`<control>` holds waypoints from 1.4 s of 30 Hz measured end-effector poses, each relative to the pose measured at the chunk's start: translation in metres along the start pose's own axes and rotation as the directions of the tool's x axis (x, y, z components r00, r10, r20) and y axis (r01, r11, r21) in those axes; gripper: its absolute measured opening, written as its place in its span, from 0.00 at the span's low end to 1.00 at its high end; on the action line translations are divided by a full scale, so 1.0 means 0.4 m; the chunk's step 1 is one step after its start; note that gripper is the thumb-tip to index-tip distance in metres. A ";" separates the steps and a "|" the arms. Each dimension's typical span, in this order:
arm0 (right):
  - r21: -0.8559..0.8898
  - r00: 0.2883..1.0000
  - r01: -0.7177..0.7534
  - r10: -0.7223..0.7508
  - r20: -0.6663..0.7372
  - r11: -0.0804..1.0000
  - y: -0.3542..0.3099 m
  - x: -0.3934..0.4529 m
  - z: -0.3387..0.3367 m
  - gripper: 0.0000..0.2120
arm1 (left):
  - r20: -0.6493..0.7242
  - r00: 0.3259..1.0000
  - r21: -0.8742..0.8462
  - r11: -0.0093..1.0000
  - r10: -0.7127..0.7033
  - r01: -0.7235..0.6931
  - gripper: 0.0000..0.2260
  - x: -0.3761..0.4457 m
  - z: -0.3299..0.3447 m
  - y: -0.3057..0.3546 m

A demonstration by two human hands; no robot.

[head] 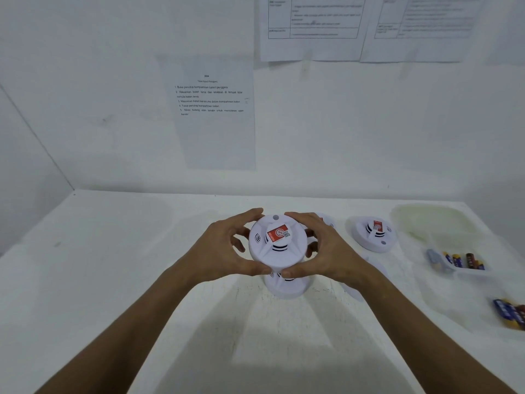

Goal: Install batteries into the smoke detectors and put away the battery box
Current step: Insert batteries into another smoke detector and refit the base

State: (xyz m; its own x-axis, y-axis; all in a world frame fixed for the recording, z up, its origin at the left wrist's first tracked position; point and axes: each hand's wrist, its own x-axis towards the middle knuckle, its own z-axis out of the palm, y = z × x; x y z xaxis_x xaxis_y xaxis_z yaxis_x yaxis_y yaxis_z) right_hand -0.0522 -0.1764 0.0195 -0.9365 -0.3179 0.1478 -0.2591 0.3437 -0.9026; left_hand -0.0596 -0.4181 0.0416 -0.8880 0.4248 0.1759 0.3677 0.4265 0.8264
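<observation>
Both hands grip one white smoke detector [277, 241] above the middle of the white surface [113, 251]: the left hand [227, 248] curls round its left rim, the right hand [326, 248] round its right rim, thumbs meeting at the near edge. A second detector [284, 287] lies just beneath it, a third [370, 233] to the right. Further right an open clear battery box [454, 260] holds batteries [466, 260], with loose batteries [510, 312] nearer. Printed sheets [216, 109] hang on the far wall
</observation>
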 end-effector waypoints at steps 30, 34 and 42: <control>-0.220 0.970 -0.201 0.224 0.089 0.955 0.172 0.262 0.008 0.56 | 0.028 0.971 0.107 0.967 -0.235 0.231 0.47 0.241 0.038 -0.259; -0.222 0.953 -0.238 0.272 0.134 0.945 0.193 0.271 0.027 0.56 | 0.038 0.960 0.111 0.956 -0.278 0.273 0.48 0.237 0.049 -0.288; -0.227 0.939 -0.257 0.298 0.170 0.940 0.215 0.288 0.052 0.56 | 0.030 0.936 0.204 0.919 -0.350 0.337 0.47 0.241 0.058 -0.311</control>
State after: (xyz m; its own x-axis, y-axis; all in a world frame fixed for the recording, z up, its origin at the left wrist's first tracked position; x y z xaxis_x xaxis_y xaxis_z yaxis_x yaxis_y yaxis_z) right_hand -0.1775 -0.2020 -0.0494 -0.9167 -0.3468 -0.1986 -0.0567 0.6047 -0.7944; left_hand -0.1845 -0.4118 -0.0567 -0.9519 0.2722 -0.1409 0.0948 0.6985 0.7093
